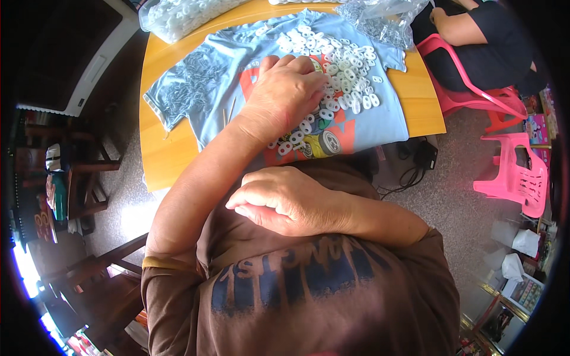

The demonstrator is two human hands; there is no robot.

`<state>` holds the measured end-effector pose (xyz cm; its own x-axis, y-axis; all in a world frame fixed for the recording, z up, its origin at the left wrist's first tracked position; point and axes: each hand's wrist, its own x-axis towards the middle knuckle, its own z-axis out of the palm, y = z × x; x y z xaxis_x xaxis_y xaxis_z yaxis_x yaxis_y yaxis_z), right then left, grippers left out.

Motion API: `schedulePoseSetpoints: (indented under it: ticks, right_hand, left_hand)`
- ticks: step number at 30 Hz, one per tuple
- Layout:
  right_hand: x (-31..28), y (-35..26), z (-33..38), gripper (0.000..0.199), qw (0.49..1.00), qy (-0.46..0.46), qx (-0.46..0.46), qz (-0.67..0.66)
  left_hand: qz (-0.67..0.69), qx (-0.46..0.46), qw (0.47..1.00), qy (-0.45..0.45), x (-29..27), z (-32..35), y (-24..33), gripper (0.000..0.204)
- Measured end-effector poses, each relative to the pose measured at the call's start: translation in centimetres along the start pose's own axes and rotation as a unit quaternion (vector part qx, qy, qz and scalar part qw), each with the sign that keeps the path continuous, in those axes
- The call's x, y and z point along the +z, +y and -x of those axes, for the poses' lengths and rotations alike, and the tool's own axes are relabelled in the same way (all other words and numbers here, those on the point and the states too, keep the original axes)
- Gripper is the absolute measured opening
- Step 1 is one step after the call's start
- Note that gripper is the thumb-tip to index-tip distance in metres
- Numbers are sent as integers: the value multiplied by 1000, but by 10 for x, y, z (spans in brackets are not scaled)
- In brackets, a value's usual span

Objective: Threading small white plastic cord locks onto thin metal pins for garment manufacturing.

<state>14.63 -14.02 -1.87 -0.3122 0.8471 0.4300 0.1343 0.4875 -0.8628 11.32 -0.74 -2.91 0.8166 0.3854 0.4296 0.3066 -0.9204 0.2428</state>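
Resting palm-down, our left hand [284, 95] covers the near edge of the white oval rings [338, 65]; grip unseen. The heap runs from centre toward upper right across the blue shirt [208, 83]. Right hand [285, 199] loosely curled, empty, against our chest.

Left hand [284, 95]: forearm extended forward and away from the body, palm down, back of the hand uppermost, fingers curled downward and close together. Right hand [285, 199]: held close against the chest, forearm entering from the right, elbow bent, fingers loosely curled inward, thumb tucked beneath.
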Motion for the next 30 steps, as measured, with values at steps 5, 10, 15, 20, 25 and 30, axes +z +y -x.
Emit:
schedulePoseSetpoints:
  ticks: [5, 10, 15, 20, 25, 30]
  right_hand:
    - [1, -1, -2, 13, 1000, 1, -2, -7]
    - [1, 0, -3, 13, 1000, -1, -6, -11]
    - [-1, -4, -4, 13, 1000, -18, 17, -1]
    - [-1, -7, -8, 11, 1000, 2, 24, -2]
    - [-9, -22, -11, 11, 996, 64, 69, 5]
    - [-7, -21, -10, 16, 992, 106, 53, -53]
  left_hand:
    - [6, -1, 999, -35, 2, -3, 0, 13]
    - [3, 3, 999, -42, -1, -4, -1, 12]
    - [71, -28, 994, 79, -15, 18, -1, 11]
    - [302, -208, 917, 155, -58, 83, 20, 9]
    - [647, -332, 655, 207, -87, 138, 44, 14]
    - [696, -327, 607, 200, -97, 150, 51, 15]
